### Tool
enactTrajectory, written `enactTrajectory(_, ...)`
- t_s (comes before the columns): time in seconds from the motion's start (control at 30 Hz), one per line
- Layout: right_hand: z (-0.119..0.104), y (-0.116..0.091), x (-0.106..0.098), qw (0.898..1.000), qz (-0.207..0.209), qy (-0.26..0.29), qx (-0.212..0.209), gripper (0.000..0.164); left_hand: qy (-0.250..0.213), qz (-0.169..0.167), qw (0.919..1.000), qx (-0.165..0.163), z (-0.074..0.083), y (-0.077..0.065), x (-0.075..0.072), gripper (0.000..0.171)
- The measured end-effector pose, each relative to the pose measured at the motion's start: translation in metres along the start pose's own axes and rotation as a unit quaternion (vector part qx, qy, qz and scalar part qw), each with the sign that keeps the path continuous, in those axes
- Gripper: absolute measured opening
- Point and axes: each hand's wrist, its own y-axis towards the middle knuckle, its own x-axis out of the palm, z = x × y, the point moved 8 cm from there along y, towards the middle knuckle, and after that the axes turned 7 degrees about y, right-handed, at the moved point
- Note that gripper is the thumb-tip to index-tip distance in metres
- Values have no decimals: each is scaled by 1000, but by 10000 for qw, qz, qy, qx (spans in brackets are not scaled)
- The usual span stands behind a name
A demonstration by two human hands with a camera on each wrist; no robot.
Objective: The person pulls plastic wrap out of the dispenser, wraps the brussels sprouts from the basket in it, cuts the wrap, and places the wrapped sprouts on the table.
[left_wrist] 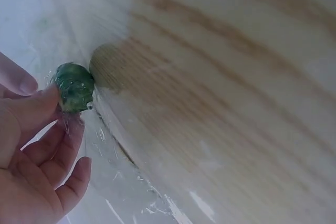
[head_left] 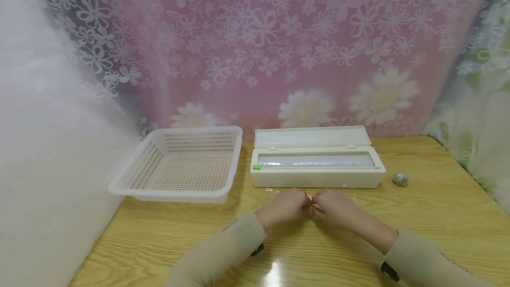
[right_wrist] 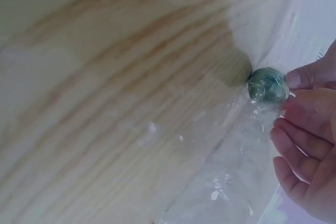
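A small round green ball [left_wrist: 75,87] sits on the wood-grain tabletop with clear cling film [left_wrist: 121,187] around it. My left hand [head_left: 286,207] pinches film at the ball, its thumb against the green side and the other fingers loosely bent below. From the opposite side my right hand [head_left: 334,207] pinches the film at the ball between thumb and forefinger. The film also spreads flat over the table beside the ball, in the right wrist view [right_wrist: 226,182]. In the head view the fingers mostly hide the ball.
Just beyond my hands stands a white dispenser box [head_left: 318,178], its lid [head_left: 312,137] raised, with a film roll [head_left: 314,161] inside. A white perforated basket [head_left: 179,196] is at the left. One small wrapped ball [head_left: 400,179] lies right of the box. A floral curtain [head_left: 271,56] hangs behind.
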Motion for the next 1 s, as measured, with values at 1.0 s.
enactTrajectory(1.0, 19, 19, 14, 9974, -243, -649, -185, 20, 669, 260, 9973, -163, -14, 5, -7, 8)
